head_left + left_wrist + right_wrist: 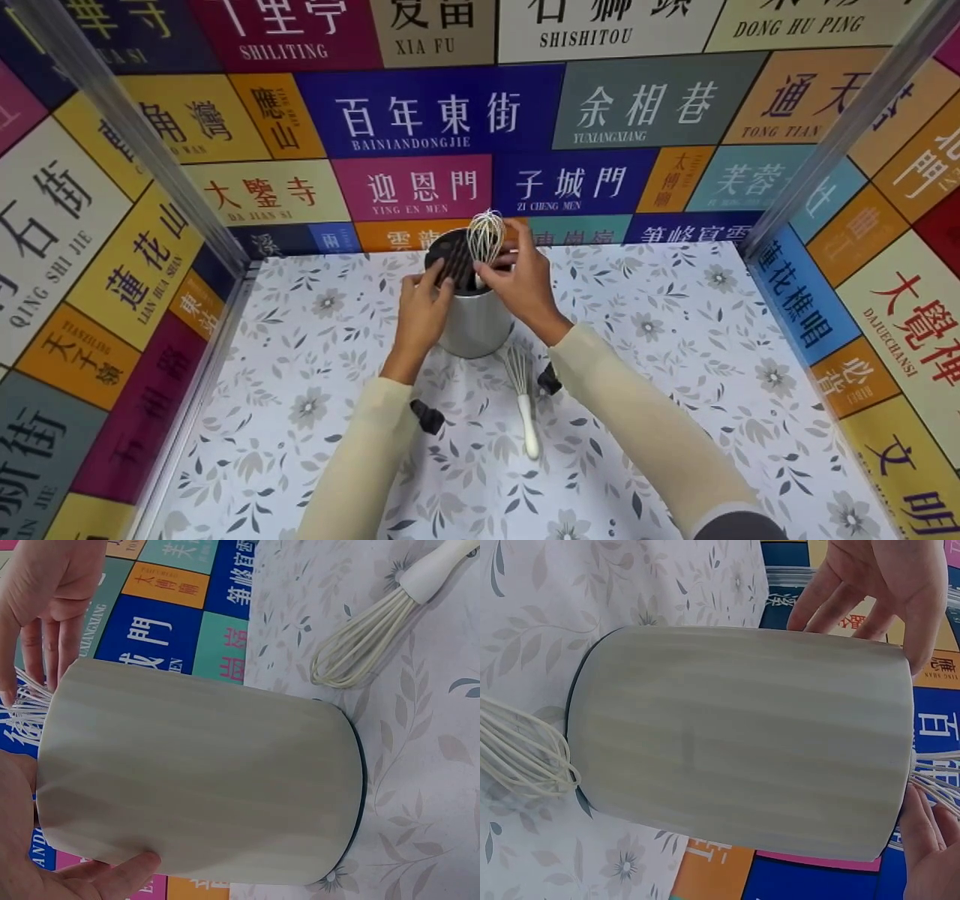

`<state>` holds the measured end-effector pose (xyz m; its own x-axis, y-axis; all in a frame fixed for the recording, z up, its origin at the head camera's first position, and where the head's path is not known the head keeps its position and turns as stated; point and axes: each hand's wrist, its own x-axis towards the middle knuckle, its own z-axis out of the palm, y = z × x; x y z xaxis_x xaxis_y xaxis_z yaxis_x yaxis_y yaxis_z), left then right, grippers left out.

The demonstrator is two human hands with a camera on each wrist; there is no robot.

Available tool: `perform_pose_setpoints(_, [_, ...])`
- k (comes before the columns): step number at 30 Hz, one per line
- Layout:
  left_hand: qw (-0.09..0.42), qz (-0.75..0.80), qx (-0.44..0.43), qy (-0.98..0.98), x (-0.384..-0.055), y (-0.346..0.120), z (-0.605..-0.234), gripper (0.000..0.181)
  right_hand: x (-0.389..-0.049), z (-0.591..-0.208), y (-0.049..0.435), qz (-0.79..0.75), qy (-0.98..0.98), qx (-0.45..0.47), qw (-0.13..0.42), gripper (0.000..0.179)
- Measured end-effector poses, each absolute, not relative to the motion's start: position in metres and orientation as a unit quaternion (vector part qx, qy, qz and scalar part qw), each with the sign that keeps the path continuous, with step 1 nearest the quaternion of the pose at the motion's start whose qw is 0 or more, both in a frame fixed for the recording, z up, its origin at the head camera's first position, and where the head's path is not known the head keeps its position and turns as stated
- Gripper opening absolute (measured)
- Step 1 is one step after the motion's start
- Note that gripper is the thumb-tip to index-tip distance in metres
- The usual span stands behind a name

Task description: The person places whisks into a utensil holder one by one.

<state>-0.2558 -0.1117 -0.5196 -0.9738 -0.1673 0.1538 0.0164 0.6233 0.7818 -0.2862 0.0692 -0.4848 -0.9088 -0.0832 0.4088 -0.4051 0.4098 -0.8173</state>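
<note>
A pale, faintly ribbed utensil canister (476,326) stands upright on the table, a black slotted piece (452,259) at its mouth. My left hand (424,304) grips the canister at its left rim, fingers along the side and thumb at the edge. A whisk (486,234) sits in the canister's mouth, wires upward and handle hidden inside. Around its lower wires my right hand (525,274) pinches with thumb and fingers. In the right wrist view, the right fingers (922,829) are right at the rim beside the wires.
A second whisk (523,405) with a white handle lies in front of the canister, wires toward it. The tabletop (307,465) has a leaf-and-flower print. Behind stands a wall of coloured name panels (431,109), with more panels on both sides.
</note>
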Motion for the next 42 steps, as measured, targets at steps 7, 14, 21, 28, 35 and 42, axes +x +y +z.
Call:
perform_pose_setpoints(7, [0.116,-0.43,0.037,-0.894,-0.256,-0.111,-0.52,0.049,-0.281,-0.485,0.069,0.506,-0.832,0.163,0.156,0.082])
perform_pose_setpoints(14, [0.112,-0.433,0.035,-0.894,-0.256,-0.111,-0.519,0.05,-0.278,-0.483,0.072,0.482,-0.844,0.176,0.157,0.079])
perform_pose_setpoints(21, [0.112,-0.444,0.032,-0.889,-0.256,-0.111,-0.519,0.049,-0.273,-0.479,0.076,0.476,-0.845,0.188,0.155,0.073])
perform_pose_setpoints(28, [0.104,-0.445,0.042,-0.888,-0.256,-0.11,-0.52,0.05,-0.27,-0.478,0.083,0.477,-0.843,0.188,0.163,0.067])
perform_pose_setpoints(35, [0.098,-0.448,0.044,-0.888,-0.256,-0.111,-0.519,0.051,-0.264,-0.473,0.1,0.497,-0.835,0.155,0.178,0.058])
perform_pose_setpoints(42, [0.095,-0.448,0.043,-0.888,-0.255,-0.112,-0.518,0.051,-0.253,-0.485,0.126,0.533,-0.821,0.121,0.165,0.049])
